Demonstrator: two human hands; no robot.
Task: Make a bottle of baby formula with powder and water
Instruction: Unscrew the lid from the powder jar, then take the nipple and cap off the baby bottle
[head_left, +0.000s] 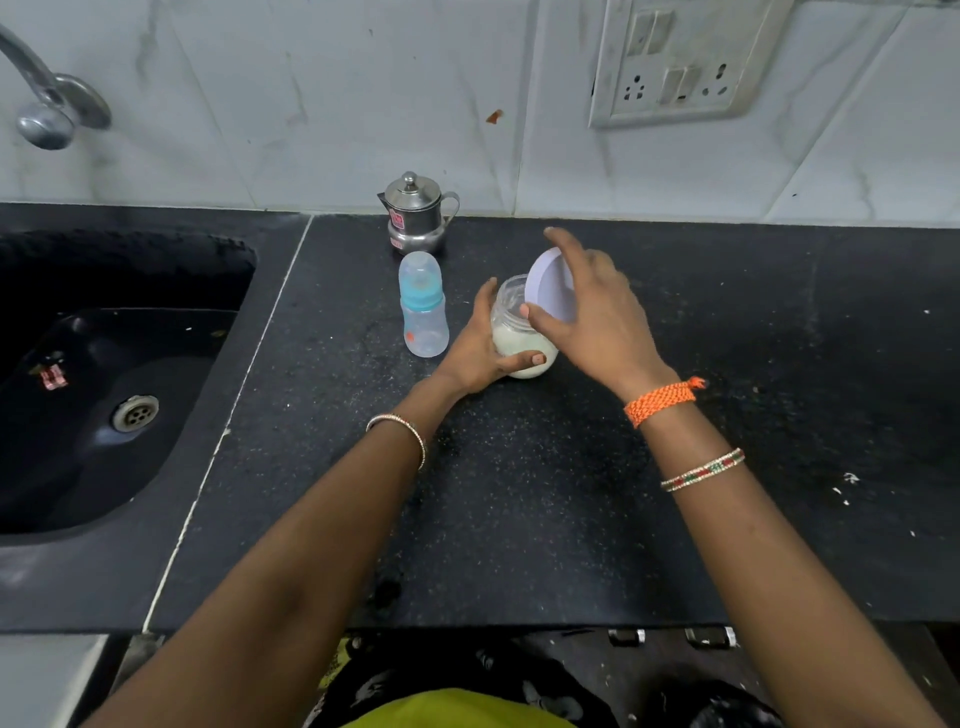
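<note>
On the speckled black stone counter (519, 493), toward its back edge and near the middle, stands a small clear glass jar (519, 338) holding a pale, off-white powder that fills roughly its lower half. The left hand (475, 353) wraps around the jar's left side and front, thumb up along the rim side and fingers curled closed across the powder-filled belly, gripping it upright on the surface. The right hand (597, 317) holds a round white plastic lid (548, 283), tilted up on edge at the jar's right rim; the thumb presses its lower edge and the fingers spread behind its upper edge, so the jar mouth stands partly uncovered.

Just beside the jar, to its left and not touching the hand, stands a clear plastic baby bottle with a blue collar and a translucent dome cap (423, 312); it looks empty.

Behind the bottle, close to the back edge against the tiled wall, sits a small lidded stainless steel pot with a handle and a red label (418, 213); its contents are hidden.

At the counter's left end lies a black sink (78, 389) with a metal drain.
</note>
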